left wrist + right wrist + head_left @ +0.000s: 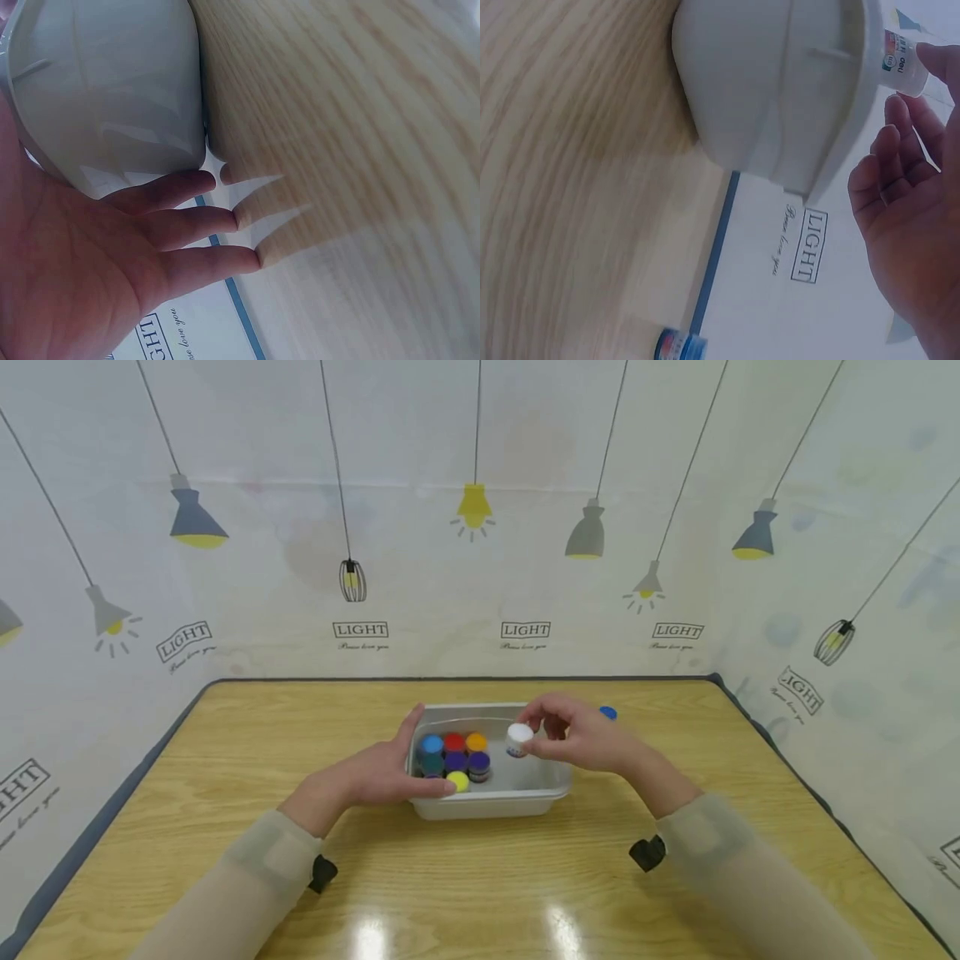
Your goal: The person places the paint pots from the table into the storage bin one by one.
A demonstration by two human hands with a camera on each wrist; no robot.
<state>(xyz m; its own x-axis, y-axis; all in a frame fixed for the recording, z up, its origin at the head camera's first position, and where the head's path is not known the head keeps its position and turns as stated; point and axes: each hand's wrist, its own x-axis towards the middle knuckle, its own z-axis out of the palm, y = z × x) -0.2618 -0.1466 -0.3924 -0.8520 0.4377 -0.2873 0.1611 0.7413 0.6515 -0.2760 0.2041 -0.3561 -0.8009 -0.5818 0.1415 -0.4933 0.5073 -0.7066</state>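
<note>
My right hand point(577, 732) pinches a white paint jar point(519, 740) between thumb and fingers, above the right part of a white plastic bin point(487, 808). In the right wrist view the jar's printed label point(894, 60) shows beyond the bin rim. My left hand point(378, 772) rests against the bin's left end, its thumb stretched along the front rim near a yellow-lidded jar point(458, 781). The left wrist view shows the other fingers point(202, 271) straight, beside the bin's outer wall. Several jars with coloured lids, among them a red one point(454, 742), stand grouped in the bin's left half.
A blue-lidded jar point(608, 712) stands on the wooden table point(465, 893) behind my right wrist, outside the bin; the right wrist view shows it too. A pale cloth printed with lamps point(435, 635) rises behind the table and at both sides.
</note>
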